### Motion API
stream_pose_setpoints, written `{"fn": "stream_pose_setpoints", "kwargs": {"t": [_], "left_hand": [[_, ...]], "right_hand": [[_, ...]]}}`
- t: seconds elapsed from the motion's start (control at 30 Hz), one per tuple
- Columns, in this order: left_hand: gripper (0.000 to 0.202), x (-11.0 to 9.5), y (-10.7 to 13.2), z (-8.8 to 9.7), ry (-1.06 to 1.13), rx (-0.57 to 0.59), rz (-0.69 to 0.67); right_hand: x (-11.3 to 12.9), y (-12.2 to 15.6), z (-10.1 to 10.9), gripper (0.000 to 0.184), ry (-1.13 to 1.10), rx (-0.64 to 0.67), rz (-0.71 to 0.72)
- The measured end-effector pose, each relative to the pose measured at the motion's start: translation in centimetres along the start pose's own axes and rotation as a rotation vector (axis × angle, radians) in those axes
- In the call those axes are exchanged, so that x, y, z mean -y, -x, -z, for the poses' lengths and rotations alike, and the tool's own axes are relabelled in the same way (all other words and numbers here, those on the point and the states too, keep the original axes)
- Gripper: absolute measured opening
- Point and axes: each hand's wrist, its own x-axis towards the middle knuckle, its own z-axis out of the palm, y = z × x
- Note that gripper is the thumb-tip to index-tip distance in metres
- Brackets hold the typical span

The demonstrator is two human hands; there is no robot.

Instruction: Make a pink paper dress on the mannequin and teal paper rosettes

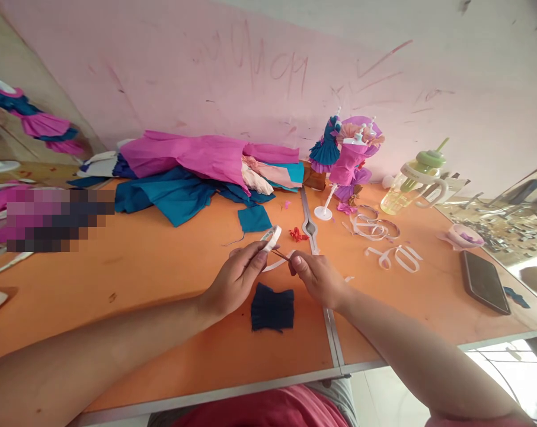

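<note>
A person's bare hands meet above an orange-topped bench [153, 320] edged in pale metal, near the seam where two of its panels join. The left hand [236, 274] pinches a narrow white ring-shaped roll of tape [272, 238] between thumb and fingers, holding it tilted on edge above the bench. Just beside it, the right hand [318, 277] closes thumb and fingers on a slim dark tool [281, 255], its kind too small to make out, with the far end pointing toward the roll. A loose white strip [277, 263] shows beneath the tool, between the hands. On the bench directly below lies a small dark navy rectangle of gathered cloth [272, 308]; beyond the hands lie a flat teal fabric square [254, 219] and a crumpled red scrap [298, 235]. Toward the back, long magenta fabric [188, 155] is heaped over deep teal cloth [166, 194]. To the right, a miniature white dress form wears a magenta dress [348, 165], a small teal ruffled dress [328, 143] beside it. Curled white ribbons [406, 259], a yellow-green lidded plastic jug [402, 187], a pink bowl of purple scraps [464, 237] and a dark flat phone-shaped device [486, 281] sit farther right, before a pink wall [162, 71] marked with reddish scrawls.
</note>
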Motion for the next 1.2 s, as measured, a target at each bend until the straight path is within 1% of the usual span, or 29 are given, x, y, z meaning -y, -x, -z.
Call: {"fn": "stream_pose_setpoints", "kwargs": {"t": [0.1, 0.27, 0.37, 0.57, 0.73, 0.8, 0.93, 1.03, 1.1, 1.2], "left_hand": [[0.041, 0.0, 0.0, -0.1, -0.032, 0.019, -0.002], [0.040, 0.0, -0.1, -0.2, -0.123, 0.045, -0.051], [0.038, 0.1, -0.1, -0.3, -0.135, 0.053, -0.059], [0.038, -0.1, -0.2, -0.4, -0.156, 0.079, -0.068], [0.040, -0.2, 0.1, -0.4, -0.171, 0.075, -0.056], [0.039, -0.1, 0.0, -0.3, -0.151, 0.088, -0.059], [0.043, 0.2, 0.0, -0.1, -0.047, 0.122, -0.049], [0.049, 0.2, -0.1, 0.2, 0.014, 0.154, -0.063], [0.050, -0.2, -0.4, 0.5, 0.054, 0.215, -0.090], [0.042, -1.4, -1.6, 0.5, 0.065, 0.372, -0.126]], "right_hand": [[-0.1, 0.0, -0.1, 0.056, -0.021, 0.010, 0.004], [-0.2, 0.0, -0.2, 0.055, -0.062, 0.037, 0.027], [-0.1, -0.1, -0.3, 0.057, -0.108, 0.051, -0.012], [0.3, -0.2, -0.4, 0.058, -0.283, 0.056, -0.127], [0.2, -0.3, -0.4, 0.055, -0.309, 0.074, -0.131], [-0.1, -0.5, -0.3, 0.054, -0.282, 0.026, -0.117], [-0.8, -0.6, 0.0, 0.052, -0.221, -0.146, -0.099], [-1.0, -0.5, 0.5, 0.052, -0.213, -0.253, -0.067], [-1.0, -0.4, 1.1, 0.051, -0.211, -0.319, -0.014], [-1.0, -0.3, 2.6, 0.053, -0.168, -0.421, 0.054]]}}
